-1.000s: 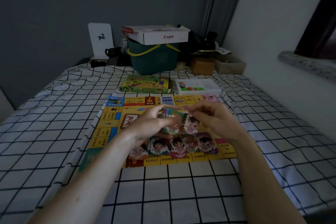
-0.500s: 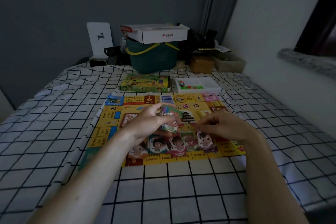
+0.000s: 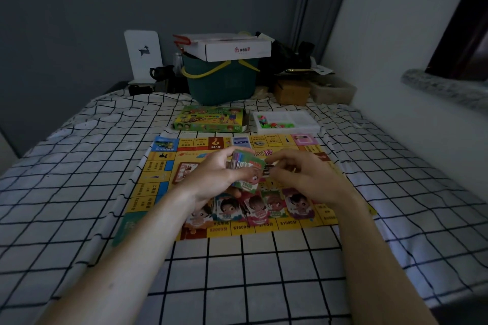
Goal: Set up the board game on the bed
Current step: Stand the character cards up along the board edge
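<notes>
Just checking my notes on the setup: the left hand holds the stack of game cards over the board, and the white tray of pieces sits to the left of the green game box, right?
Not quite. The head view shows the white tray of pieces to the right of the green game box, not the left. The rest holds: the left hand holds the stack of game cards over the board.

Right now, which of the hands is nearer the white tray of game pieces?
Right. The right hand lies over the board, just nearer than the white tray; the left hand, gripping the stack of cards, sits further left.
</notes>
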